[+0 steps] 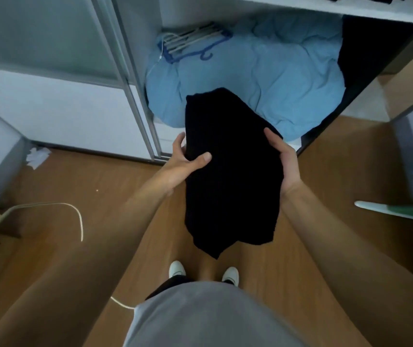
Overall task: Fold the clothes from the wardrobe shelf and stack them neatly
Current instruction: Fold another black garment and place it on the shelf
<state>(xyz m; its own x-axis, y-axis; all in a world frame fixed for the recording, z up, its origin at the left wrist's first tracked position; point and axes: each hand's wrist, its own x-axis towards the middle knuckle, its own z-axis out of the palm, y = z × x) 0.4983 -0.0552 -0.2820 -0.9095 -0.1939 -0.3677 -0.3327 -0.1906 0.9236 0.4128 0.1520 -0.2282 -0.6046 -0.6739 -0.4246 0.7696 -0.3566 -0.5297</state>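
Both hands, left [184, 162] and right [284, 160], grip the black garment [230, 171] by its sides, seemingly steadying its fold before stacking.

A home bedroom: an open white sliding-door wardrobe [130, 78] holding light-blue bedding [263, 63], above brown wooden flooring [115, 186].

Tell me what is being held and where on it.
Both hands hold a black garment: the left hand grips its left edge, the right hand its right edge.
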